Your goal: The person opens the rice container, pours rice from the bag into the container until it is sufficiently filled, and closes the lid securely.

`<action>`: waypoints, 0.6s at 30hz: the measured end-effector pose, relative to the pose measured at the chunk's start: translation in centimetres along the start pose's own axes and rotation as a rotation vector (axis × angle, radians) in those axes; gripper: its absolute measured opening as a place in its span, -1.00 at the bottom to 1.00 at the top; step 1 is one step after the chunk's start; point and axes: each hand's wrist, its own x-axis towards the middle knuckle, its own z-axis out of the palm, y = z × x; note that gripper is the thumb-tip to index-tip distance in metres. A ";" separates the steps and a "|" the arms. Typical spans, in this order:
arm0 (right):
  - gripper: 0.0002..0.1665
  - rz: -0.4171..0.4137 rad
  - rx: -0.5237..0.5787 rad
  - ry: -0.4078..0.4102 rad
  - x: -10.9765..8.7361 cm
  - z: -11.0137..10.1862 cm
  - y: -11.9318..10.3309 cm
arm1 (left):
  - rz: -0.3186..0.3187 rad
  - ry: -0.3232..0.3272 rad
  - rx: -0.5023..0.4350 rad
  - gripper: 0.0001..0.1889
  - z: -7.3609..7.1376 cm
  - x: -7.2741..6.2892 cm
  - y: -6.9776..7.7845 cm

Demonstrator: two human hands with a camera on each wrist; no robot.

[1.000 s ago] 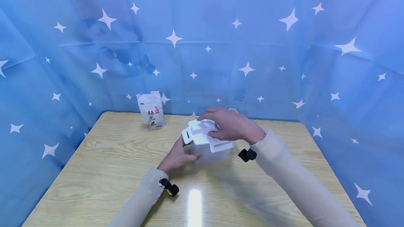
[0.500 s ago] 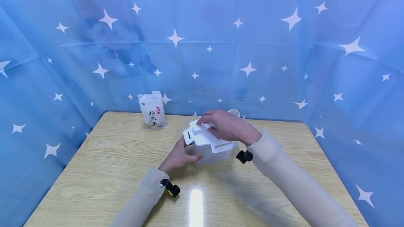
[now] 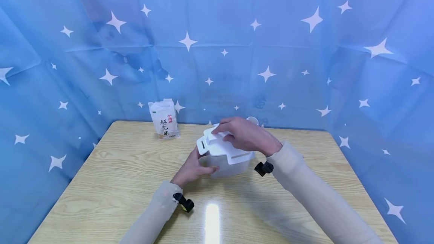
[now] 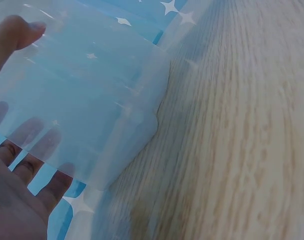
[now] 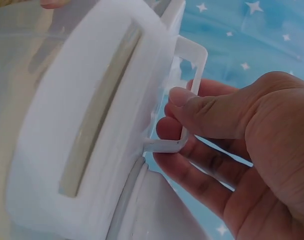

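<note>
A translucent plastic container [image 3: 227,166] with a white lid [image 3: 222,148] stands tilted in view on the wooden table. My left hand [image 3: 193,166] grips its left side, thumb on the near face and fingers round the back; the left wrist view shows fingertips through the cloudy wall [image 4: 91,100]. Over the lid, my right hand [image 3: 245,134] holds a white loop handle [image 5: 192,65], which the right wrist view shows between thumb and curled fingers. Slotted flaps [image 5: 99,112] stick out from the lid's sides. My right hand hides part of the lid's top in the head view.
A white bag of rice [image 3: 164,119] with red and black lettering stands at the back left of the table [image 3: 112,176]. Behind my right hand shows a round white rim [image 3: 252,119]. A blue star-patterned curtain [image 3: 223,22] surrounds the table's back and sides.
My right hand has shifted slightly left, and more of the round white rim behind it shows. My left hand keeps its grip on the container.
</note>
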 end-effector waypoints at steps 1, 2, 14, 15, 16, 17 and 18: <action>-0.59 -0.002 0.007 0.005 0.0 0.0 0.0 | -0.002 0.001 0.003 0.03 0.0 0.0 0.1; -0.58 -0.004 0.015 0.013 -0.1 -0.1 0.0 | -0.007 0.001 0.004 0.03 0.0 -0.1 0.1; -0.56 -0.049 0.022 0.138 -0.6 -1.5 0.3 | 0.017 -0.016 0.016 0.02 0.0 0.0 0.0; -0.56 -0.045 0.027 0.150 -0.7 -1.8 0.3 | 0.028 -0.022 0.016 0.00 0.0 0.0 0.0; -0.56 -0.040 0.034 0.163 -0.9 -2.1 0.4 | 0.034 -0.025 0.013 -0.01 -0.1 0.0 0.0; -0.56 -0.035 0.042 0.175 -1.0 -2.4 0.5 | 0.048 -0.031 0.010 -0.03 -0.1 0.1 0.0; -0.56 -0.030 0.047 0.188 -1.2 -2.7 0.6 | 0.060 -0.035 0.007 -0.04 -0.1 0.2 0.1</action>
